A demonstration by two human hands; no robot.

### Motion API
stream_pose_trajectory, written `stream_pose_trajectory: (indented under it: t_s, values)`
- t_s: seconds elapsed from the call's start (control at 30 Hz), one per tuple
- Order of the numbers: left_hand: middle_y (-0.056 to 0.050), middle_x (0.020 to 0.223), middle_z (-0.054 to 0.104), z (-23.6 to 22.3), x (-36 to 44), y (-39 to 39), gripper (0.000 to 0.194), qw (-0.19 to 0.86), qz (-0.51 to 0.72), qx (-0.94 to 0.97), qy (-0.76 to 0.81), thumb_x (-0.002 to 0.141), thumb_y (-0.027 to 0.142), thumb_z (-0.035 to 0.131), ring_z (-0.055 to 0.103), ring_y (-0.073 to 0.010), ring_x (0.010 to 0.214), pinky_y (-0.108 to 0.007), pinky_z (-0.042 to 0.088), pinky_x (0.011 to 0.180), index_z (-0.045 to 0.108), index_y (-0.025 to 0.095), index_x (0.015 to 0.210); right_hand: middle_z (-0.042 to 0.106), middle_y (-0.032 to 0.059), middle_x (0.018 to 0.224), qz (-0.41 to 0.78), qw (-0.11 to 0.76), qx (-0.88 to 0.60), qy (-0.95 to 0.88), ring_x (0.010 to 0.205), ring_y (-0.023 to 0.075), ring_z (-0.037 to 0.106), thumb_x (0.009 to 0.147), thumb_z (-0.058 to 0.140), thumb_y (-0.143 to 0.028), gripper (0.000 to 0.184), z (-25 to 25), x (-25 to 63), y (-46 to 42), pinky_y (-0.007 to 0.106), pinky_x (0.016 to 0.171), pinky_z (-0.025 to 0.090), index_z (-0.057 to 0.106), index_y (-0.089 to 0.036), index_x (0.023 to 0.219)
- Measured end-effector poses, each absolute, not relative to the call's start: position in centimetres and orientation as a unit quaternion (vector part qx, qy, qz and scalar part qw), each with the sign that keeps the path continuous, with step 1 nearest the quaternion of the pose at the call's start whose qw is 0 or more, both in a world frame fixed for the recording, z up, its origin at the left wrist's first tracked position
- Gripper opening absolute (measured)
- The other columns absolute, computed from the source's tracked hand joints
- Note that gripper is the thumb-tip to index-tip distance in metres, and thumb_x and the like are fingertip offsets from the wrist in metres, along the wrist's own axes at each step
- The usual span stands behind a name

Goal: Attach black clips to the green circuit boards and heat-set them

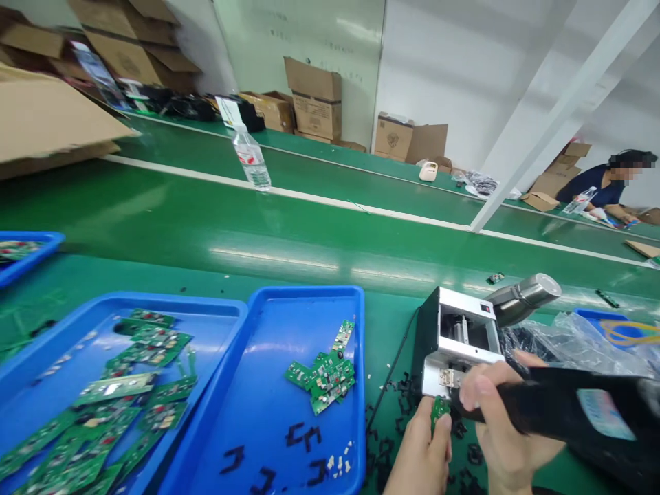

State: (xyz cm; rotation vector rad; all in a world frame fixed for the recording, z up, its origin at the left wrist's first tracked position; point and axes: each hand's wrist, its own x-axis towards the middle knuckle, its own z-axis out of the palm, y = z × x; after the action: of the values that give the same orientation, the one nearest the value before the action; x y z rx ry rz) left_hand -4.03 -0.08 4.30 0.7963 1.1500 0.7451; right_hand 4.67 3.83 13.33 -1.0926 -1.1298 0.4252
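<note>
My left hand (423,447) pinches a small green circuit board (441,408) at the front of a silver and black box-shaped machine, which looks like a screw feeder (471,323). My right hand (502,419) is wrapped round a black electric screwdriver (557,402) with a pale label. Its narrow end points left, close to the board and the machine's front outlet; whether it touches is hidden by my fingers. Small black clips (384,450) lie scattered on the green bench beside my hands.
Left of my hands, a blue tray (304,294) holds several boards, black clips and white bits; another blue tray (175,299) holds more boards. A metal flask (526,299) lies behind the machine. A water bottle (251,159) stands farther back. Across the benches, a person (592,185) works.
</note>
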Motion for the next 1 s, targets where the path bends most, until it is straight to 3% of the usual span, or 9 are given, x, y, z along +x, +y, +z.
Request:
stream_pose_trajectory:
  t_s: [0.1, 0.3, 0.4, 0.5, 0.57, 0.63, 0.7, 0.83, 1.0]
  values:
    - [0.002, 0.073, 0.065, 6.4, -9.0, 1.6, 0.031, 0.652, 0.223, 0.527, 0.498, 0.097, 0.039, 0.051, 0.056, -0.0148, 0.055, -0.026, 0.046, 0.058, 0.063, 0.02, 0.118, 0.061, -0.0094, 0.059, 0.187, 0.733, -0.469, -0.456, 0.047, 0.0147, 0.056, 0.088, 0.075, -0.021, 0.052, 13.4, 5.6, 3.0, 0.033, 0.056, 0.048, 0.05, -0.021, 0.133]
    - [-0.004, 0.072, 0.07, 12.0, -13.4, 12.8, 0.027, 0.41, 0.225, 0.734, 0.492, 0.099, 0.029, 0.045, 0.07, -0.024, 0.072, -0.034, 0.053, 0.069, 0.067, 0.014, 0.105, 0.064, -0.0071, 0.064, 0.196, 0.66, -0.585, -0.428, 0.052, 0.0145, 0.059, 0.085, 0.081, -0.036, 0.059, 11.2, 7.3, 2.7, 0.035, 0.066, 0.05, 0.056, -0.017, 0.135]
    - [-0.016, 0.103, 0.075, 12.4, -11.3, 19.4, 0.044, 0.364, 0.279, 0.726, 0.513, 0.1, 0.031, 0.05, 0.072, -0.0301, 0.103, -0.042, 0.054, 0.092, 0.053, 0.008, 0.137, 0.068, -0.0037, 0.073, 0.197, 0.615, -0.624, -0.44, 0.065, 0.0166, 0.063, 0.085, 0.08, -0.039, 0.058, 10.4, 7.2, 2.7, 0.036, 0.074, 0.051, 0.056, -0.017, 0.133]
    - [-0.03, 0.151, 0.048, 11.4, -10.2, 21.2, 0.064, 0.299, 0.324, 0.728, 0.524, 0.097, 0.026, 0.059, 0.042, -0.0367, 0.147, -0.052, 0.032, 0.119, 0.035, 0.003, 0.151, 0.069, 0.0044, 0.096, 0.171, 0.618, -0.618, -0.454, 0.089, 0.0213, 0.067, 0.085, 0.08, -0.035, 0.051, 9.3, 6.6, 1.7, 0.037, 0.082, 0.052, 0.058, -0.018, 0.128]
    - [-0.028, 0.158, 0.039, 10.3, -11.1, 19.3, 0.063, 0.276, 0.335, 0.744, 0.509, 0.098, 0.025, 0.058, 0.035, -0.0357, 0.15, -0.052, 0.029, 0.122, 0.034, 0.004, 0.152, 0.065, 0.0073, 0.106, 0.075, 0.662, -0.597, -0.447, 0.096, 0.0222, 0.064, 0.083, 0.082, -0.027, 0.048, 7.9, 6.2, 0.3, 0.037, 0.084, 0.053, 0.059, -0.019, 0.125]
    - [-0.022, 0.146, 0.054, 8.8, -13.3, 15.8, 0.045, 0.27, 0.33, 0.761, 0.489, 0.1, 0.024, 0.055, 0.048, -0.0323, 0.14, -0.049, 0.036, 0.119, 0.048, 0.009, 0.142, 0.063, 0.0059, 0.1, 0.014, 0.663, -0.595, -0.454, 0.084, 0.0191, 0.063, 0.087, 0.077, -0.018, 0.031, 5.8, 5.9, -1.3, 0.033, 0.073, 0.053, 0.064, -0.022, 0.116]
    - [-0.016, 0.137, 0.06, 7.1, -16.3, 12.1, 0.034, 0.263, 0.322, 0.769, 0.485, 0.101, 0.023, 0.053, 0.055, -0.0308, 0.132, -0.052, 0.042, 0.113, 0.054, 0.017, 0.134, 0.065, 0.0052, 0.09, 0.064, 0.554, -0.593, -0.58, 0.075, 0.0193, 0.064, 0.094, 0.068, -0.017, 0.016, 3.4, 5.8, -2.7, 0.03, 0.064, 0.053, 0.067, -0.024, 0.108]
    - [-0.01, 0.123, 0.062, 4.1, -20.7, 6.8, 0.022, 0.198, 0.271, 0.783, 0.524, 0.103, 0.026, 0.054, 0.06, -0.0304, 0.116, -0.052, 0.051, 0.098, 0.059, 0.025, 0.124, 0.067, 0.0087, 0.096, 0.128, 0.274, -0.637, -0.709, 0.073, 0.0238, 0.071, 0.101, 0.059, -0.037, 0.02, -0.1, 6.2, -3.6, 0.031, 0.054, 0.054, 0.069, -0.025, 0.113]
    - [-0.009, 0.109, 0.062, 2.8, -21.5, 5.4, 0.02, 0.173, 0.197, 0.78, 0.568, 0.102, 0.03, 0.056, 0.059, -0.0307, 0.1, -0.049, 0.051, 0.085, 0.065, 0.02, 0.116, 0.067, 0.0081, 0.096, 0.139, 0.125, -0.637, -0.748, 0.072, 0.0227, 0.073, 0.101, 0.046, -0.02, 0.025, -0.8, 6.7, -2.6, 0.031, 0.056, 0.053, 0.07, -0.024, 0.107]
